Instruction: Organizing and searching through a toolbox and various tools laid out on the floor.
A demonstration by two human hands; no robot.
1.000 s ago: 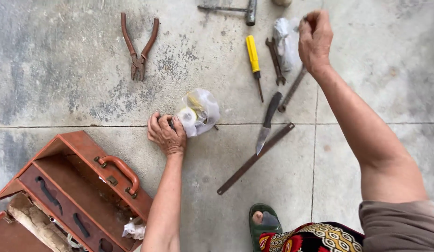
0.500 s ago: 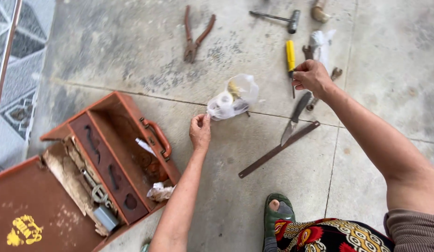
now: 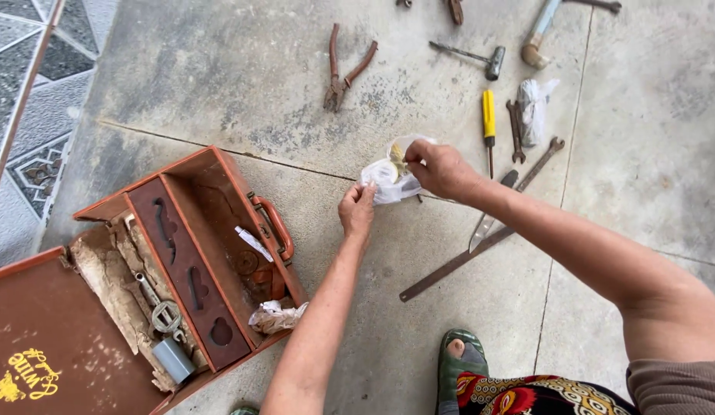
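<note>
A clear plastic bag point(image 3: 389, 178) with white rolls and a yellowish item inside lies on the concrete floor. My left hand point(image 3: 358, 209) pinches its near edge. My right hand point(image 3: 440, 168) grips the bag's top from the right side. Both hands are closed on the plastic. To the left stands an open rusty brown toolbox point(image 3: 190, 253) with a curved handle point(image 3: 274, 224).
Tools lie spread on the floor: rusty pliers point(image 3: 342, 73), a small hammer point(image 3: 474, 57), a yellow-handled screwdriver point(image 3: 489, 123), a wrench point(image 3: 515, 131), a knife point(image 3: 488, 217), a long flat metal bar point(image 3: 457, 260), another plastic bag point(image 3: 532, 107). My sandalled foot point(image 3: 459, 367) is near the bottom edge.
My right hand came down from beside the screwdriver and took hold of the bag's top. My left hand stays on the bag's edge. The view shifted, showing more of the toolbox.
</note>
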